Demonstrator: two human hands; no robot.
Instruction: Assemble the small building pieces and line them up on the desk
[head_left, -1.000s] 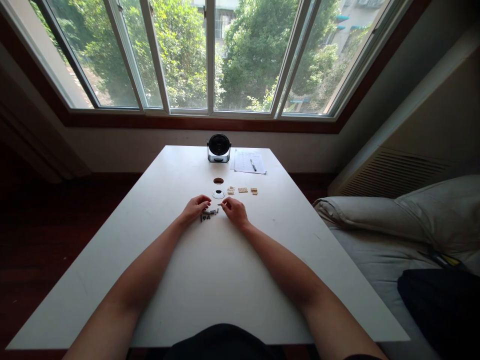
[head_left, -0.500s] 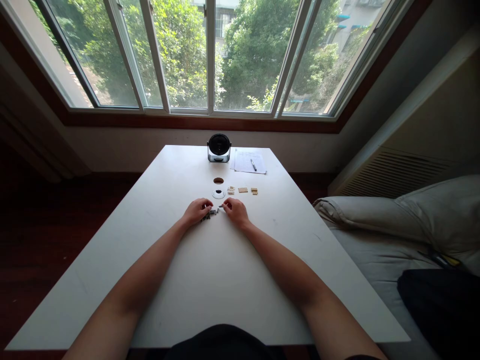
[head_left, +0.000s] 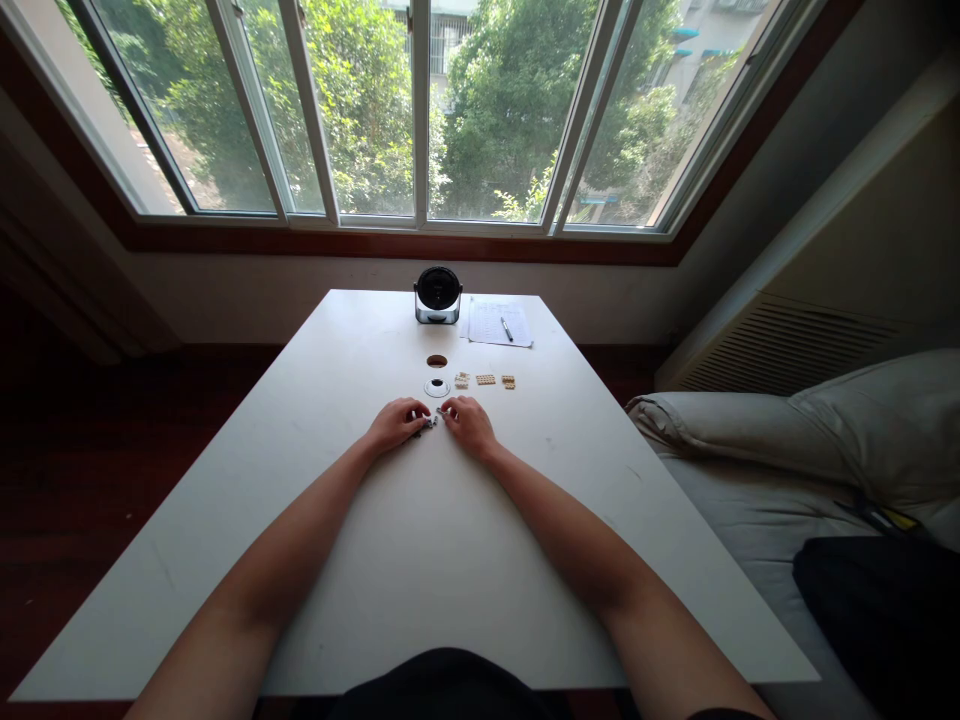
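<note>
My left hand (head_left: 399, 423) rests on the white table (head_left: 420, 560), its fingers curled over a small pile of grey metal-looking pieces (head_left: 429, 424). What its fingertips grip, if anything, is hidden. Opposite it, my right hand (head_left: 468, 424) is closed, with thumb and finger pinching a small grey piece (head_left: 442, 411). These pieces are too small for me to tell their exact kind. Just beyond both hands lie a round silver-rimmed cover (head_left: 437, 388) and, to its right, small groups of tan pieces (head_left: 486, 380) in rows.
A round hole (head_left: 436, 361) opens in the tabletop behind the cover. Farther back stand a small black fan (head_left: 438, 292) and sheets of paper (head_left: 491, 322) with a pen (head_left: 506, 328) on them. A grey padded seat (head_left: 750, 500) adjoins the table on the right.
My left hand's fingers have shifted slightly right over the pile, covering more of the grey pieces. My right hand has barely moved.
</note>
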